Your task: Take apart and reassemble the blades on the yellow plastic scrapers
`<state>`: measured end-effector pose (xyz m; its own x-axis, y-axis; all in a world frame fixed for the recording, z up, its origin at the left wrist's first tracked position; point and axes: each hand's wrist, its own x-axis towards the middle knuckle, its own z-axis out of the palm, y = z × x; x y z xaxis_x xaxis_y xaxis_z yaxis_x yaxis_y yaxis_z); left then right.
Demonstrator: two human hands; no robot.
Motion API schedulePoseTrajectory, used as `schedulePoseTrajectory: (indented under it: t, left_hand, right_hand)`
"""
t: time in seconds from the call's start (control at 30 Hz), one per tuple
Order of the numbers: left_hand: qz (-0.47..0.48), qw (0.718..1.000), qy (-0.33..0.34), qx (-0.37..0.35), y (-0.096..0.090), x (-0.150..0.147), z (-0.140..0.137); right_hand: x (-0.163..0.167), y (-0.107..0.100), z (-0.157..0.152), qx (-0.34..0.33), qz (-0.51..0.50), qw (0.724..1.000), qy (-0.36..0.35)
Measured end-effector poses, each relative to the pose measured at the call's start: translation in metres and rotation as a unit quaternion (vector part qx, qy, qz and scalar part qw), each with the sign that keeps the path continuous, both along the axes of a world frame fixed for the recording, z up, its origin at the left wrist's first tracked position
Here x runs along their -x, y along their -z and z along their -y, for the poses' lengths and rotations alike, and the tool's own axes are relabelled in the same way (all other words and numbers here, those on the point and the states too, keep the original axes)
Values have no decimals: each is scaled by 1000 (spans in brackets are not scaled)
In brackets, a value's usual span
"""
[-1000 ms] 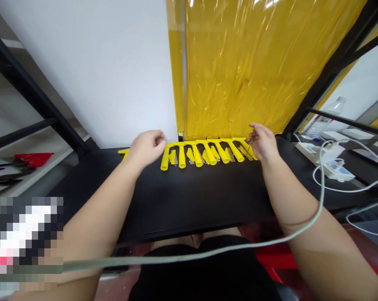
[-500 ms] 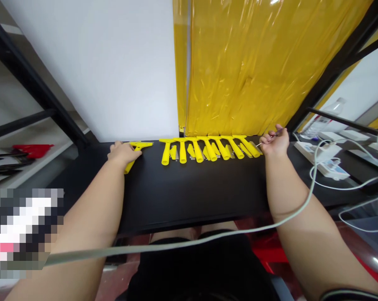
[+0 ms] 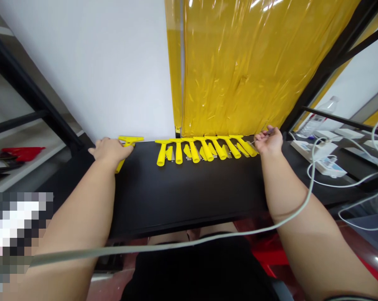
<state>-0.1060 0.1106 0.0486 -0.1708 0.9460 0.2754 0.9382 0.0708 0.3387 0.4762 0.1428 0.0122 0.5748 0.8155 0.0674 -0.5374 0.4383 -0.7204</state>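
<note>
My left hand [image 3: 109,150] is at the left end of the row, closed over a yellow T-shaped scraper [image 3: 131,139]. Its thumb lies across the scraper's handle, while part of the grip is hidden under the palm. Several more yellow scrapers [image 3: 179,154] lie side by side along the back of the black table, handles toward me, with small yellow and metal pieces [image 3: 186,150] between them. By the right end of that row, my right hand [image 3: 269,141] is turned palm up. Its curled fingers hold a thin tool that looks like a screwdriver [image 3: 271,131], its slim shaft pointing left.
A white panel [image 3: 113,62] and a yellow plastic curtain [image 3: 239,75] stand behind the black table [image 3: 191,192]. A pale cable [image 3: 204,241] runs across my forearms. At right are white boxes [image 3: 328,165] and a plastic bottle [image 3: 320,117]; black posts [image 3: 32,83] flank the table.
The left-end scraper has shifted slightly left and away from me together with my left hand, showing more of its head. My right hand stays by the row's right end. The whole view has drifted a little.
</note>
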Motion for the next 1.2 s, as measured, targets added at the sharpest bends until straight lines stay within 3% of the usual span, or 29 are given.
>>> schedulePoseTrajectory:
  t: [0.03,0.1,0.17,0.23,0.33,0.47,0.67,0.83,1.2]
  left_hand:
    - [-37,997,-62,-27,-8,-7,6]
    - [-31,995,-52,-73,-18,-22,14]
    - [34,991,42,-124,-21,-38,20]
    - [120,969,173,-131,-18,-56,25]
    - [212,902,371,-63,-9,-84,36]
    - [196,837,508,57,-3,-118,58]
    - [47,832,540,119,10,-141,68]
    - [29,816,558,148,22,-144,64]
    - [63,798,578,157,27,-143,59]
  right_hand:
    - [2,-2,-2,0,3,1000,5]
    - [8,-5,-4,0,15,1000,1]
    - [15,-9,-3,1,39,999,-16]
    - [25,-11,1,5,71,997,-37]
    - [44,-15,12,-4,146,985,-89]
    - [79,-23,31,-51,233,959,-155]
    - [128,-28,55,-129,321,908,-234]
    - [153,-19,67,-142,393,856,-303]
    - [171,-5,71,-139,398,829,-367]
